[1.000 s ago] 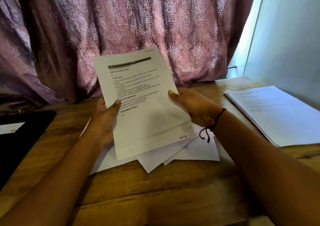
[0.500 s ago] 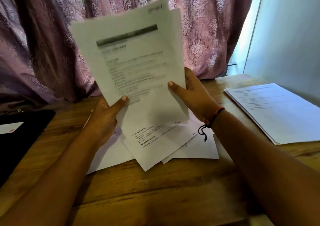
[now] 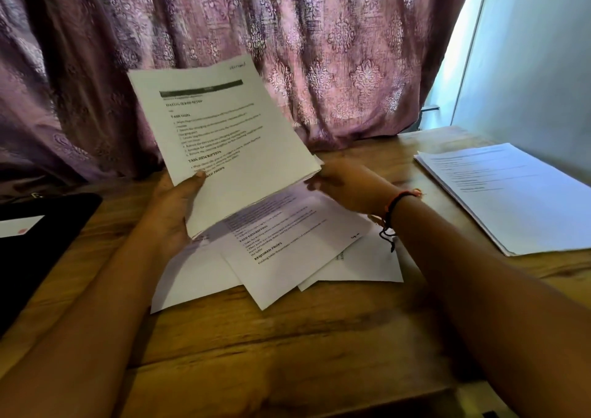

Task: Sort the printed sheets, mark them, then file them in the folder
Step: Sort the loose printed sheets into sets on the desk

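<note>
Head view: left hand [image 3: 174, 208] pinches the held sheets [image 3: 224, 136] at the lower left edge, thumb on the printed face, fingers behind; more than one sheet in the bunch, judging by the layered edge at its right corner; bunch tilted up toward the camera, likely so the heading can be read for sorting. Right hand [image 3: 347, 184] sits at the bunch's lower right corner, fingertips at or under the edge; blurred, cannot tell if it pinches the paper or only touches it; cord bracelet [image 3: 392, 214] on that wrist. Under both hands, loose sheets [image 3: 287, 254] lie fanned and overlapping on the counter [image 3: 287, 347], printed side up, corners askew; reads as the unsorted heap. Well apart at the right, a squared stack [image 3: 511, 193] lies flat near the counter's edge; likely the pile already sorted, kept clear of the heap so nothing mixes. Containers: a dark flat case [image 3: 41, 244] at the left end of the counter, a white card [image 3: 19, 225] showing on it; may be the folder, cannot tell; no sheets seen in it. No pen in view. Judgement: sorting step; marking and filing not yet done. Patterned curtain [image 3: 319, 49] hangs behind the counter.
</note>
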